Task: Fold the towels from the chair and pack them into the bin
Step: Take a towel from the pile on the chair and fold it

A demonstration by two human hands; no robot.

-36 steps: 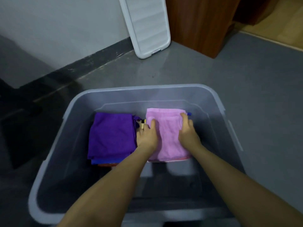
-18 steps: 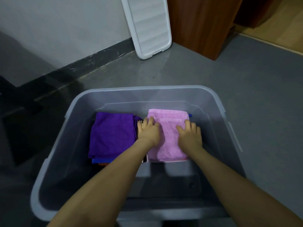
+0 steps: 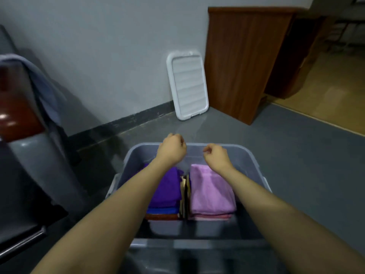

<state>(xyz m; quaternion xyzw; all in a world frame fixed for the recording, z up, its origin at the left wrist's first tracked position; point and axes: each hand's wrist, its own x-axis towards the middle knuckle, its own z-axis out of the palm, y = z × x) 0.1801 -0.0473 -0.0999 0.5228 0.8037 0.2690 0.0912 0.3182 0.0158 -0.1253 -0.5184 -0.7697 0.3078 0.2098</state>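
Both hands have lifted off the pink towel (image 3: 212,191) and now hang above the far rim of the bin (image 3: 254,161), the view tilted up. Left hand (image 3: 172,149) and right hand (image 3: 216,156) are loosely curled, holding nothing. That towel tops the right stack in the bin, the purple towel (image 3: 167,186) the left stack. A grey towel (image 3: 42,82) drapes over the chair (image 3: 17,113) at left. It looks soft, light and limp, best pinched at two corners of one edge.
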